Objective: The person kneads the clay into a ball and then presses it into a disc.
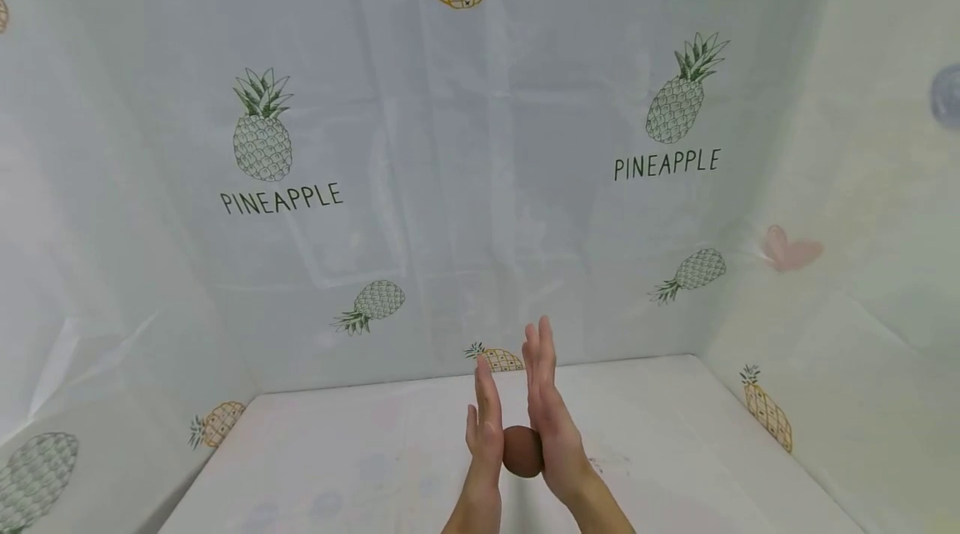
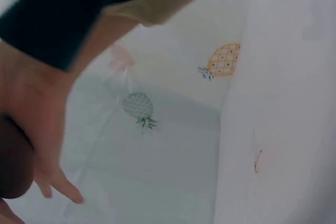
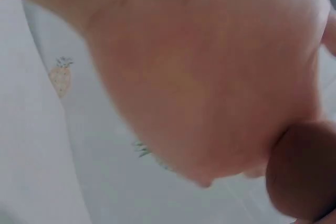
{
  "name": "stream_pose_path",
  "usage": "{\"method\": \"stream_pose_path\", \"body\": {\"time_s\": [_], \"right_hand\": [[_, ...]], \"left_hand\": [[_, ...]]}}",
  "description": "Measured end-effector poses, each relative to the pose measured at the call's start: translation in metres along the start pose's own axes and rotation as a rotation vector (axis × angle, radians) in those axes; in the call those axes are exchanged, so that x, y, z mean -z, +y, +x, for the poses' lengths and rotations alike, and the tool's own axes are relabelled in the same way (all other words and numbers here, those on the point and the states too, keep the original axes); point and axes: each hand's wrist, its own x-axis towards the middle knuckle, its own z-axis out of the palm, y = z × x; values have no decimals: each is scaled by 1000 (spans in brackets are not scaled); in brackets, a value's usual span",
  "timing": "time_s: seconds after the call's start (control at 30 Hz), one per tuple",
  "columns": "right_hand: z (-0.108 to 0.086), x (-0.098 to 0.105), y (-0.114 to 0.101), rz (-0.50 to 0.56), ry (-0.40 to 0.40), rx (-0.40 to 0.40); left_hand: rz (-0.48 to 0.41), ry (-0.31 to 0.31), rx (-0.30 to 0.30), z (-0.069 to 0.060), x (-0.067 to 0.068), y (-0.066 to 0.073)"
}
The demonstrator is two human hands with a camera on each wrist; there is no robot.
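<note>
A smooth brown ball [image 1: 522,451] is between my two palms, above the white table. My left hand [image 1: 486,426] touches its left side with the fingers straight and pointing up and away. On the other side my right hand [image 1: 553,426] lies against the ball, its fingers likewise straight. In the left wrist view the ball [image 2: 14,158] is cut off by the left edge, beside a hand with spread fingers. The right wrist view shows the ball [image 3: 303,171] at the lower right, against a palm that fills much of the picture.
Below the hands lies a white tabletop [image 1: 360,451] with faint coloured marks and a small reddish smear [image 1: 611,463] right of the hands. Pale sheets printed with pineapples form a back wall [image 1: 465,184] and side walls around the table.
</note>
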Motion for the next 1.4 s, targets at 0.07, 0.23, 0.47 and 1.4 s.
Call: {"method": "stream_pose_path", "body": {"time_s": [0.07,0.23,0.47,1.4], "right_hand": [[2,-2,7,5,-1,-35],[4,-16,24,35,-40,-118],[-2,-37,19,41,-90,-142],[1,-6,24,64,-85,-73]], "left_hand": [[10,9,-16,0,2,2],[55,110,-29,5,14,5],[88,238,-27,12,33,-4],[40,47,-55,-2,3,13]]}}
